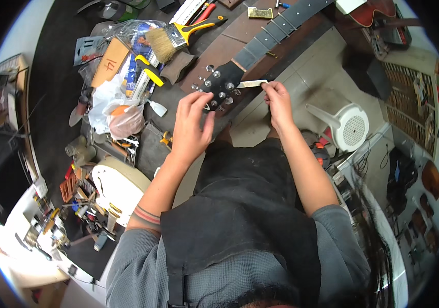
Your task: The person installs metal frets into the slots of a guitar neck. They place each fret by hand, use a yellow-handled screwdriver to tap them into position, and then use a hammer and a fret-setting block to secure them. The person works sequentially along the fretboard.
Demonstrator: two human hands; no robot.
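Observation:
A guitar neck [268,42] lies slanting across the bench, its dark fretboard running to the upper right. The black headstock [220,82] points toward me and carries several shiny tuning pegs [222,95]. My right hand [279,105] pinches the end of a flat metal wrench [252,83], whose other end reaches the right edge of the headstock. At the headstock's lower left is my left hand [191,120], thumb and fingers curved but apart. One tuning peg's knob [207,107] sits between its thumb and forefinger; whether they touch it I cannot tell.
On the bench to the left lie a wide yellow-handled brush [168,42], a yellow-and-black handled tool [149,70], a curved dark block [179,68] and plastic bags [114,110]. A white guitar body [117,185] stands lower left. A white stool [350,127] is at right.

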